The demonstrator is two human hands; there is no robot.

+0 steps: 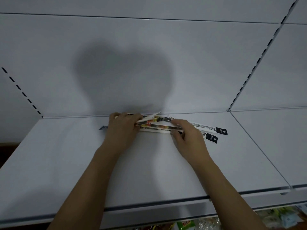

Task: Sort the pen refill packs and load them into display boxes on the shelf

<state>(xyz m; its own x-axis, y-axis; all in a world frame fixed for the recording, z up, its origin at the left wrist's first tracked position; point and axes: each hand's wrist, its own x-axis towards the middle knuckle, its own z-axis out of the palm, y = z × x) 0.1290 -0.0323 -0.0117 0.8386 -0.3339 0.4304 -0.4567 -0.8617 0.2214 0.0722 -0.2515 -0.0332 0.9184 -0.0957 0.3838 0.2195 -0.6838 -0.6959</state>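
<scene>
A white metal shelf (pixel 66 163) in a shop bay is seen, backed by plain white panels with slotted uprights (pixel 259 58) at either side; no display boxes are in view. Near the back edge of the shelf a loose bundle of pen refill packs (pixel 157 127) is lying, long narrow sleeves crossed over one another. The packs are judged to be very light and thin, somewhat flexible along their length, with slick film faces likely to slide against each other. They would best be taken across the middle of the bundle or squared up from both ends, not lifted by the black hang-tabs (pixel 221 130) that stick out to the right.

The left hand (pixel 123 128) is curled over the left end of the bundle and appears to grip several packs. The right hand (pixel 187 135) is laid on the right part, its fingers bent over them; a firm hold cannot be confirmed. Coloured packaged goods (pixel 191 224) are glimpsed on the tier below.
</scene>
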